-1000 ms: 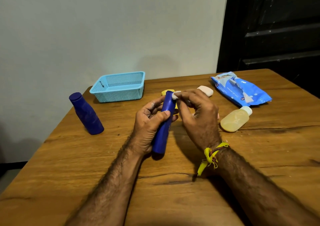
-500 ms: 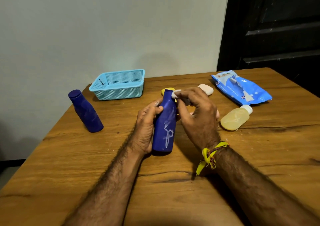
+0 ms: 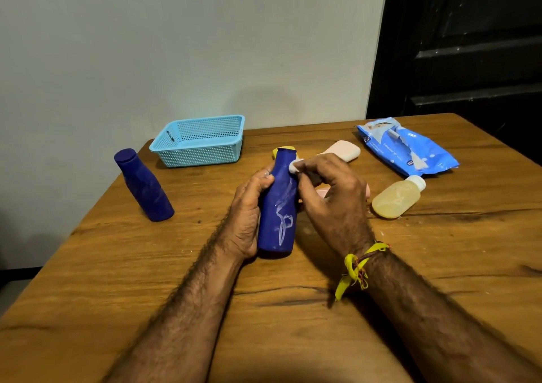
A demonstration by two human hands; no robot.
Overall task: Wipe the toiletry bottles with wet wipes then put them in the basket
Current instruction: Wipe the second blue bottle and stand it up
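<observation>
A dark blue bottle (image 3: 278, 212) with white scribble marks stands upright on the wooden table (image 3: 293, 309), and my left hand (image 3: 249, 215) grips its left side. My right hand (image 3: 328, 195) pinches a small white wet wipe (image 3: 293, 167) against the bottle's neck. A second dark blue bottle (image 3: 143, 186) stands at the left. The light blue mesh basket (image 3: 199, 140) sits at the back left with no bottle in it. A yellowish bottle with a white cap (image 3: 397, 198) lies on its side at the right.
A blue wet-wipe pack (image 3: 407, 148) lies at the back right. A pale pink bottle (image 3: 343, 151) lies behind my right hand, and a yellow item (image 3: 283, 149) peeks out behind the held bottle. A wall stands behind the table; a dark door is at the right.
The held bottle turned, so its broad scribbled face now shows. The wipe in my right hand slid from the top of the bottle down onto its neck.
</observation>
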